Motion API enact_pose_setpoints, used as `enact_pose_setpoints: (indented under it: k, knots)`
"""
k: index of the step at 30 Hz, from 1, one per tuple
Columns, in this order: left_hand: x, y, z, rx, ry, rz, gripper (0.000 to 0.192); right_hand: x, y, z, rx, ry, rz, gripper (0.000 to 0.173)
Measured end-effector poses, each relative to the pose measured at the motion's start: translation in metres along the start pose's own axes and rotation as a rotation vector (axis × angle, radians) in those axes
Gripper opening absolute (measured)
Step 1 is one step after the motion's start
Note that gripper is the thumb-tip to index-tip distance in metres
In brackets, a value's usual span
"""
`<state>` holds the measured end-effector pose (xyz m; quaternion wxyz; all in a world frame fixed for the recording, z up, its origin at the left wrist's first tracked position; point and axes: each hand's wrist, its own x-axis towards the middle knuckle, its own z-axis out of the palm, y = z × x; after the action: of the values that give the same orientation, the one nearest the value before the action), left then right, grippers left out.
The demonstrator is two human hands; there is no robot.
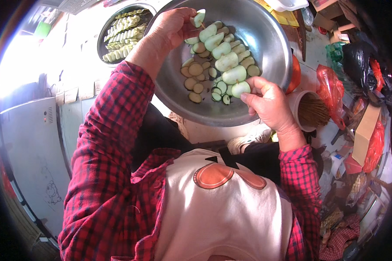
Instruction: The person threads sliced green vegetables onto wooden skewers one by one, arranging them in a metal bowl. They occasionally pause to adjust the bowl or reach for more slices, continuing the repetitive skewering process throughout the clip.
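Note:
A wooden skewer [202, 24] threaded with pale green vegetable slices [227, 62], which look like eggplant, slants across a wide stainless steel basin [271, 55]. At its far end my left hand [171, 31] grips the skewer by the topmost slice. The thumb and fingers of my right hand [269, 102] pinch the round slice [240, 89] at the near end. Small gaps separate the threaded slices. Loose round slices [196, 69] with tan cut faces lie on the basin floor, and small green end pieces [221, 86] sit nearer me. More slices are partly hidden beneath the skewer.
A round metal tray [101, 42] with several loaded skewers [124, 37] stands at the upper left. Right of the basin, a pale tub [293, 109] lies tilted, full of thin wooden sticks [313, 109]. Red plastic bags [330, 91] and cardboard [366, 133] clutter the right side. A white cabinet [32, 146] stands left.

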<state>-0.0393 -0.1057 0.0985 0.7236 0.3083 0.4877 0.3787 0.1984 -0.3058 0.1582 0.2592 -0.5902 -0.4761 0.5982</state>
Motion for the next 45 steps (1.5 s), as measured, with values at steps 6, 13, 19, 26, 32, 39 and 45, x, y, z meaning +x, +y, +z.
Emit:
enact_pose_setpoints:
  k: [6,13,19,26,32,39,45]
  knots:
    - [-0.017,0.003,0.01,0.122,0.005,0.017,0.018,0.001,0.001,0.0,-0.005,0.005,0.003,0.02]
    - [-0.039,-0.001,0.028,0.204,0.036,-0.028,0.022,-0.002,-0.005,0.003,0.019,0.035,-0.004,0.017]
    - [-0.039,-0.001,0.028,0.245,0.022,-0.046,0.021,-0.001,0.003,0.001,0.003,0.032,0.01,0.017]
    - [-0.036,-0.003,0.025,0.266,-0.023,-0.049,0.021,0.0,0.004,0.002,-0.035,0.025,0.022,0.016]
    - [-0.04,-0.004,0.033,0.17,-0.01,-0.035,0.024,0.001,0.004,0.004,0.034,0.011,0.034,0.015]
    - [-0.054,-0.018,0.048,0.118,0.001,0.071,0.041,0.01,0.01,0.004,0.042,0.028,-0.017,0.018]
    - [-0.048,-0.027,0.049,0.093,-0.125,0.108,0.041,0.005,0.009,0.001,0.002,0.051,-0.01,0.017]
